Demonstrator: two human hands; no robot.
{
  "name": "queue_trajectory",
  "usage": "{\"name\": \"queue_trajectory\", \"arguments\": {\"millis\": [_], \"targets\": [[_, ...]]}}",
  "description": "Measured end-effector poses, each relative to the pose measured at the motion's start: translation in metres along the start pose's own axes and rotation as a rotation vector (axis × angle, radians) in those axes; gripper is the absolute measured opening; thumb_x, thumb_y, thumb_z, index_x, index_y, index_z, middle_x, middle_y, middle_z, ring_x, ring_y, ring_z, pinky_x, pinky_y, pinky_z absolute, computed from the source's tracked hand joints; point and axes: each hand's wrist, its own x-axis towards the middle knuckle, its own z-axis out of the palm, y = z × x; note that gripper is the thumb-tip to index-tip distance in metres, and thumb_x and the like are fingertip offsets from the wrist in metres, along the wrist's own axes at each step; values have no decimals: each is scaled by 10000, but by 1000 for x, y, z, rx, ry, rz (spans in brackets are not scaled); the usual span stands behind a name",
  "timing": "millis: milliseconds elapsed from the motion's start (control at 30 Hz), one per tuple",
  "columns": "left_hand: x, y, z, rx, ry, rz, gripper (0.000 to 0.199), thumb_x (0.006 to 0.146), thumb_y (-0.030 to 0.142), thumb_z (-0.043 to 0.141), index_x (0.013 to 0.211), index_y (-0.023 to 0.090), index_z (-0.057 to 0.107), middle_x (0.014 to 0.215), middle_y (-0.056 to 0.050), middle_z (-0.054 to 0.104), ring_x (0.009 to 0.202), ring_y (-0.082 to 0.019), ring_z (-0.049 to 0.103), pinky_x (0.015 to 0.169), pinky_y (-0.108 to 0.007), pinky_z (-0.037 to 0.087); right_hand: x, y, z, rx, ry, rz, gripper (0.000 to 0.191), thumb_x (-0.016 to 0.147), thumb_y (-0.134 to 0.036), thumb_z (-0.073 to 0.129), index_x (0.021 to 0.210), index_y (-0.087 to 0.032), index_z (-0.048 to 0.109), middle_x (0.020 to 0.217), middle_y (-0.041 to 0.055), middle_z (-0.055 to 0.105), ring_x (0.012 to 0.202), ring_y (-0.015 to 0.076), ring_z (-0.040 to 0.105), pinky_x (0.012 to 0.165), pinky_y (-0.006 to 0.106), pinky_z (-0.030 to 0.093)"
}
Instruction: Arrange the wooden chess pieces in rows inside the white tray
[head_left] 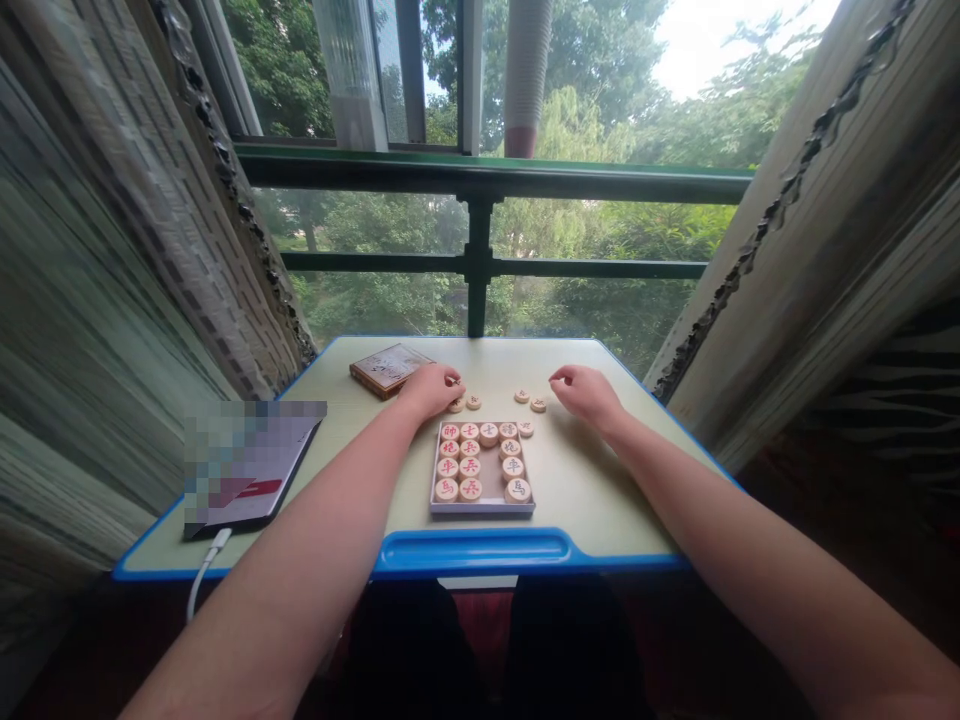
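Several round wooden pieces with red or dark characters sit in rows inside a shallow white-edged box (484, 507); its middle column has a bare lower part. My left hand (433, 390) is bent over loose pieces behind the box, its fingers pinched together; what they hold, if anything, is too small to name. Beside its fingertips lies a loose piece (473, 402). My right hand (589, 393) has its fingers curled together, to the right of two loose pieces (538, 405); whether something is between its fingers cannot be made out. Another piece (526, 429) rests at the box's back right corner.
A brown-edged box lid (390, 368) lies behind my left hand. On the left of the blue-edged table (622, 500) a tablet (262, 470) leans, with a white cable (202, 568). A green railing (480, 178) and window stand behind, curtains at both sides.
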Motion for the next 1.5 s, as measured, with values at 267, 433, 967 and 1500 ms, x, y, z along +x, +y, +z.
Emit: {"name": "queue_trajectory", "arguments": {"millis": [267,433,967,1500], "targets": [[-1,0,0,-138,-7,6,339,684,321,633,981,162,665,945,-90,689,802,-208,622,741,-305,470,-2,-4,0,61,-80,-113,236,763,-225,496,847,-172,710,791,55,687,728,164,591,667,253,414],[-3,8,-3,-160,56,69,398,711,246,618,1095,142,616,1006,-103,665,796,-198,620,784,-325,474,-4,-10,-2,53,-89,-137,222,769,-212,503,862,-165,699,765,46,659,734,160,571,684,256,401],[-28,54,-18,-764,-322,161,513,587,348,774,1024,115,641,918,-102,663,790,-166,602,644,-283,466,-27,-38,-9,429,-1,-427,228,797,-329,586,936,-174,680,730,27,618,631,118,505,607,243,409],[-22,45,-29,-598,-96,112,541,648,625,602,820,119,688,764,-63,665,689,-152,570,590,-252,406,-43,-59,-21,345,-271,-539,133,703,-281,685,787,-179,666,670,-8,564,662,122,489,653,254,388]]}}
